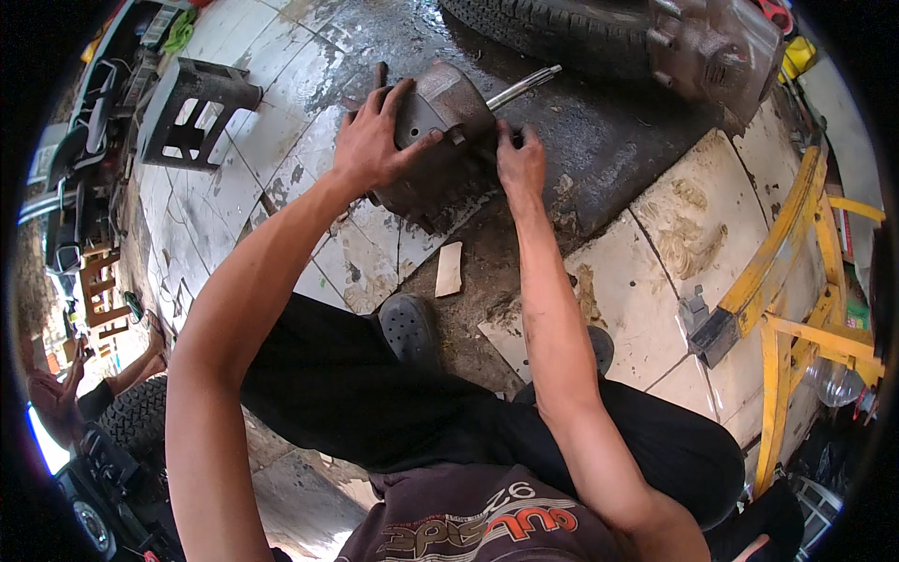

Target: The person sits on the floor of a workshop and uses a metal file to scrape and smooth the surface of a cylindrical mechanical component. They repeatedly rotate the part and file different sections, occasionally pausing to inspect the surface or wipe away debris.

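A dirty brown-grey gearbox housing [435, 117] stands on the floor before me, with a bright splined shaft [524, 87] sticking out toward the upper right. My left hand [379, 140] lies on the housing's left side and top, its fingers and thumb spread over the metal. At the shaft end, just below the shaft, my right hand [522, 161] is closed with curled fingers against the housing's edge. Whatever those fingers may be pinching is hidden. Both hands have dark, greasy fingertips.
A large tyre [552, 37] and another metal housing [716, 51] lie at the far right. A grey plastic stool [198, 112] stands far left; a yellow metal stand [777, 244] is at right. A pale flat scrap [449, 269] lies near my shoe. Another person [61, 393] sits far left.
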`<state>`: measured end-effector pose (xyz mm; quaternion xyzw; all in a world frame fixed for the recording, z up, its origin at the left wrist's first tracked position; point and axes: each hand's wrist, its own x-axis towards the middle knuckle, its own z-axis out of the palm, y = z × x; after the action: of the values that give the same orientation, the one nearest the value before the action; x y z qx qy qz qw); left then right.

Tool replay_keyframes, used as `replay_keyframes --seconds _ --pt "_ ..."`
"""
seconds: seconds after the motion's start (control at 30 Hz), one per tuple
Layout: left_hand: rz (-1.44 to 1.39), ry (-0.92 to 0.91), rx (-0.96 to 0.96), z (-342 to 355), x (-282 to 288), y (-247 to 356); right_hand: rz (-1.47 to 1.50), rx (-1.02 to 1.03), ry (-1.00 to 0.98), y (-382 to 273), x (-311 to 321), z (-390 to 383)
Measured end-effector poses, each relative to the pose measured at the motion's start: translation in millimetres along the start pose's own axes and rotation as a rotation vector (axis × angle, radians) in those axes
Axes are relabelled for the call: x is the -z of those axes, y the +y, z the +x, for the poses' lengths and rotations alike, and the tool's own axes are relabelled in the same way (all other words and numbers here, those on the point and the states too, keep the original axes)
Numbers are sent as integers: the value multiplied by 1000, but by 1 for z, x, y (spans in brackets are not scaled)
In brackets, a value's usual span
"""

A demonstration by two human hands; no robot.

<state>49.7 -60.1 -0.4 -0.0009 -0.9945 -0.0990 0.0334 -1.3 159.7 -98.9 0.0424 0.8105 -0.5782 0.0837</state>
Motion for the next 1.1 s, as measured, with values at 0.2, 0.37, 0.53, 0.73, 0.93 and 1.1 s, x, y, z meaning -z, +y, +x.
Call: replay_keyframes --seconds 0.2,0.37,0.53,0.73,0.93,1.1 --pt "-4 -7 -23 4 -2 3 -167 -39 62 0 -4 10" --pt "-7 7 -36 6 -4 3 46 142 -78 20 14 16" --pt "11 -34 -4 3 -1 0 -211 -67 10 -15 0 12" --pt "32 -21 -21 1 0 4 -33 24 4 9 -4 10" --pt "13 -26 -40 4 -1 3 -119 4 55 10 -11 9" --pt "-11 -77 8 2 10 8 -186 -74 18 -24 -8 8"
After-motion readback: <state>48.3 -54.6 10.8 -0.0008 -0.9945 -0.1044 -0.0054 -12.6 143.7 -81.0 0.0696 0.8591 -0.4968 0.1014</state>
